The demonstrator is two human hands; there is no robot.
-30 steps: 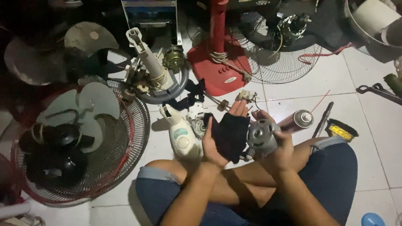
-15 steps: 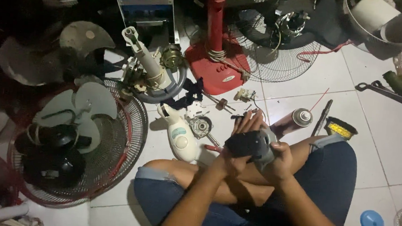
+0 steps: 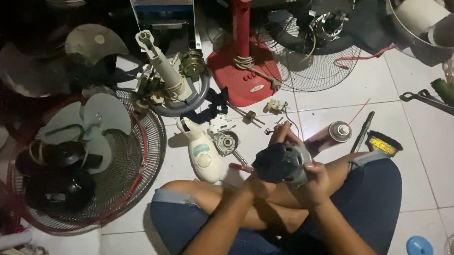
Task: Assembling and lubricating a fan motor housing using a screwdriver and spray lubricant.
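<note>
I sit cross-legged on a white tiled floor, and both hands hold a small fan motor (image 3: 294,159) above my lap. A black cloth (image 3: 269,165) is pressed over the motor's left side by my left hand (image 3: 274,146), whose fingers reach over the top. My right hand (image 3: 314,181) grips the grey metal body from the right and below. A red-handled tool (image 3: 241,168) lies just left of my hands.
A white fan housing (image 3: 200,151) and a round metal part (image 3: 226,142) lie on the floor ahead. A spray can (image 3: 327,137), a red fan base (image 3: 241,73), a wire fan guard with blades (image 3: 86,155), a yellow-banded brush (image 3: 383,144) and a blue cap (image 3: 419,248) surround me.
The black cloth was spread open in my left hand beside the motor. Now it is wrapped against the motor, and both hands have closed together and moved slightly nearer my lap.
</note>
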